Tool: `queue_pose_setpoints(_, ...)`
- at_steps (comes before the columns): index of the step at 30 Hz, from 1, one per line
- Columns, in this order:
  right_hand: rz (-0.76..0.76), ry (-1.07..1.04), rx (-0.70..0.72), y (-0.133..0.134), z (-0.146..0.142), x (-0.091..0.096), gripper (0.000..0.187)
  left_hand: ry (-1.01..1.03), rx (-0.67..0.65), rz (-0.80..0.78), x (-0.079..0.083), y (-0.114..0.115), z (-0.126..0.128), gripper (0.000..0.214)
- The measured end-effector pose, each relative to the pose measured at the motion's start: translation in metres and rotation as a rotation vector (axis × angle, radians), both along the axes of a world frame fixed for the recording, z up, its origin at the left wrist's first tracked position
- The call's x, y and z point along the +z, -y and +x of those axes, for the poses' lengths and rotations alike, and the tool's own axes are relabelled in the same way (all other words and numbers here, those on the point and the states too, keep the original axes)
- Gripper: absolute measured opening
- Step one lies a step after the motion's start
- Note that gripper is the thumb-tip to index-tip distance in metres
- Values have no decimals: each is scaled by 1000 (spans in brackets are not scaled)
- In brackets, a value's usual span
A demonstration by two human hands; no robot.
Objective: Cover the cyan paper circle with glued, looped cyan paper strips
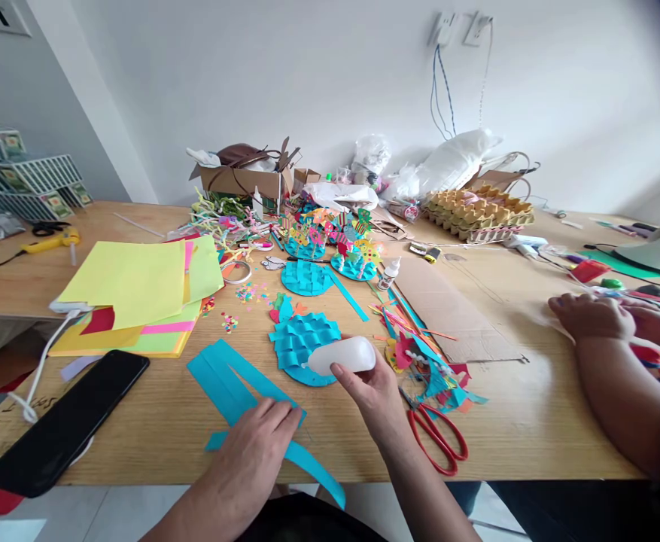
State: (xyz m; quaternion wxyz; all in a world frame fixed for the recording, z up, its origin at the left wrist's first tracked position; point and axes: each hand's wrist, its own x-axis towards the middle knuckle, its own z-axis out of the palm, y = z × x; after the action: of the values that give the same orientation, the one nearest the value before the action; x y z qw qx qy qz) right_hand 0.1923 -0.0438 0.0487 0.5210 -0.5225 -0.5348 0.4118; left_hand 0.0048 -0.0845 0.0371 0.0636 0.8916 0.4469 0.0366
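My right hand (375, 391) is wrapped around a white squeeze glue bottle (344, 355), tipped with its nozzle to the left. The nozzle is over a round blue piece (307, 339) covered in rows of folded paper strips, with colourful paper shapes at its upper edge. My left hand (265, 433) has its fingers together on blue paper strips (222, 376) near the front edge. One loose blue strip (318, 468) passes under this hand and curls past the table edge. Its fingertips are partly hidden. Red-handled scissors (434, 436) lie right of my right hand.
Yellow paper sheets (132, 282) and a black phone (67, 421) lie on the left. Paper scraps (431, 369) and cardboard (454, 309) are to the right. Finished-looking blue discs (307, 278) stand behind. Another person's hands (600, 316) rest at the far right.
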Motion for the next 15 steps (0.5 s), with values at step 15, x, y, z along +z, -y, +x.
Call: queue_pose_setpoints(15, 105, 300, 57, -10, -7, 5, 24, 99, -1, 257, -48, -19, -5, 34)
